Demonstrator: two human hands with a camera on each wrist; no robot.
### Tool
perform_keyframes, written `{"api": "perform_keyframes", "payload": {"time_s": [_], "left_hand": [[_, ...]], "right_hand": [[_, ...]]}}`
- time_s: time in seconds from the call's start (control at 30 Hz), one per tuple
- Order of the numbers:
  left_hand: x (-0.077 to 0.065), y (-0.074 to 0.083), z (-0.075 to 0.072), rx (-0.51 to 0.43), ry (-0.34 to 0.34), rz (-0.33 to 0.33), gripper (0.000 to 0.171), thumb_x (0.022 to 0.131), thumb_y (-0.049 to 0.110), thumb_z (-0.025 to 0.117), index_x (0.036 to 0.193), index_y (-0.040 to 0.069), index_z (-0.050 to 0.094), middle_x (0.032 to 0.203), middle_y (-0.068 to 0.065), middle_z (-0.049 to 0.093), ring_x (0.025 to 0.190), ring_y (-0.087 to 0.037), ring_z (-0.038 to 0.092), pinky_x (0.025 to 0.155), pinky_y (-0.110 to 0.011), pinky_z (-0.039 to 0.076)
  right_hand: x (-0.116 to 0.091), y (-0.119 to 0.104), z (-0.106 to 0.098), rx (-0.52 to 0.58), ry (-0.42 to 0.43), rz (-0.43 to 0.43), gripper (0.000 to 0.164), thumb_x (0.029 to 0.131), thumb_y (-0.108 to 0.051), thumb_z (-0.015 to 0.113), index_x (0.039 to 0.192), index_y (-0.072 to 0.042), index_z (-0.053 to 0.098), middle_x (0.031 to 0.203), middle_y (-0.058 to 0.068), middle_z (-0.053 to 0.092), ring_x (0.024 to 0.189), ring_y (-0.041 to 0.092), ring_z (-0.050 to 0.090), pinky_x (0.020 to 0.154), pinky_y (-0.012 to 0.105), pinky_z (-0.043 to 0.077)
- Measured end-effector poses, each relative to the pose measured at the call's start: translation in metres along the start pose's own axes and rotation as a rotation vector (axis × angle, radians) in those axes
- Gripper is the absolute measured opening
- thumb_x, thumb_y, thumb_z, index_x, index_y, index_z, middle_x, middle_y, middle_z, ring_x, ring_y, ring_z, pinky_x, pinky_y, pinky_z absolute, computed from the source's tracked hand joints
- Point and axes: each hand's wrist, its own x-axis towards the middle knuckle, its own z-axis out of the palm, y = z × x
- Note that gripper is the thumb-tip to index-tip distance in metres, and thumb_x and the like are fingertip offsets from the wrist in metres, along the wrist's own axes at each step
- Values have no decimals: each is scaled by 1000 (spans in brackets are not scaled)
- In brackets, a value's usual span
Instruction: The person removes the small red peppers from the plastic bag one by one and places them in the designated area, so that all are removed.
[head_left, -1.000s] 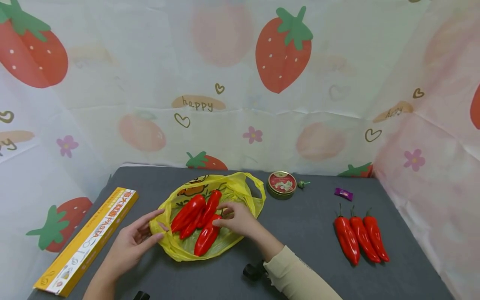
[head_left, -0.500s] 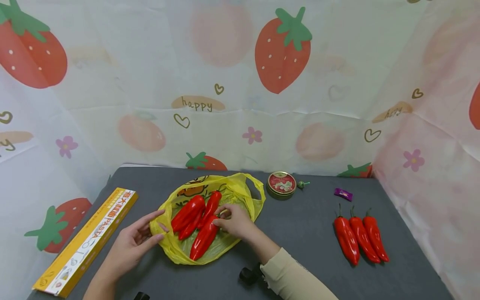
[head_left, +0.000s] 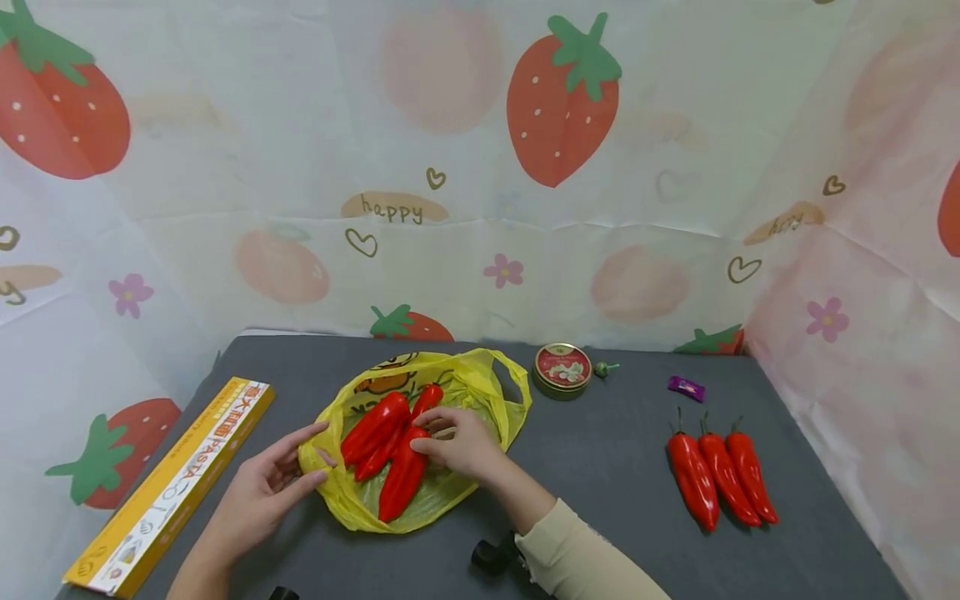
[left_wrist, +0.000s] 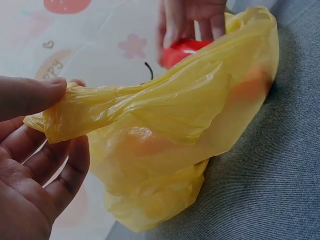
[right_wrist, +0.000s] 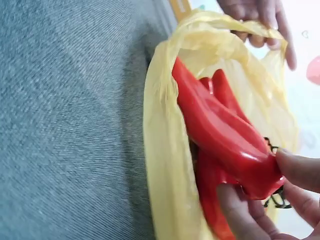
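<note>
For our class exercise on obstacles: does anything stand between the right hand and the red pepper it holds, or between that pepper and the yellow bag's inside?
Nothing visible does. The right hand pinches the held pepper directly, within the open mouth of the yellow bag. Other red peppers beside it might crowd it.

place: draped tabletop set-up, room type unclear | signs: strawberry-print curtain (head_left: 465, 158) around grey table (head_left: 607, 467)

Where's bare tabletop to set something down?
Wide patch: dark grey tabletop between the beige right sleeve and the three glossy red peppers. Smaller: between the long yellow-and-white box and the yellow plastic bag, beyond the left hand. Crowded: inside the bag, where the right hand holds one long red pepper among others.
</note>
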Motion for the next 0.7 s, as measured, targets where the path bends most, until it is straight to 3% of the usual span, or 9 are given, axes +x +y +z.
{"api": "perform_keyframes", "payload": {"time_s": [0.17,0.23,0.53,0.7], "left_hand": [[0,0,0,-10,-1,6,52,97,14,69,146,8,52,128,-16,66,94,-8,67,78,-22,58],[0,0,-1,-11,-1,4,52,97,14,69,146,9,52,130,-16,65,95,-8,67,79,-21,58],[0,-1,-1,-22,-10,10,53,97,13,68,147,9,51,131,-17,64,98,-9,67,78,-21,58],[-1,0,0,-18,0,12,52,97,13,68,147,9,51,130,-18,65,97,-6,67,77,-22,58]], "right_hand": [[-9,-9,-8,75,12,-76,26,93,-18,75,117,-10,74,118,10,68,95,25,73,82,48,60],[-14,-11,-14,79,32,-94,28,95,-18,72,121,-8,72,120,11,68,96,25,73,82,46,60],[-33,1,-53,43,151,-90,30,100,-20,66,129,-15,68,125,14,62,91,23,72,74,45,62],[-46,4,-76,26,205,-77,31,100,-19,64,131,-14,67,125,13,65,91,23,69,77,43,62]]}}
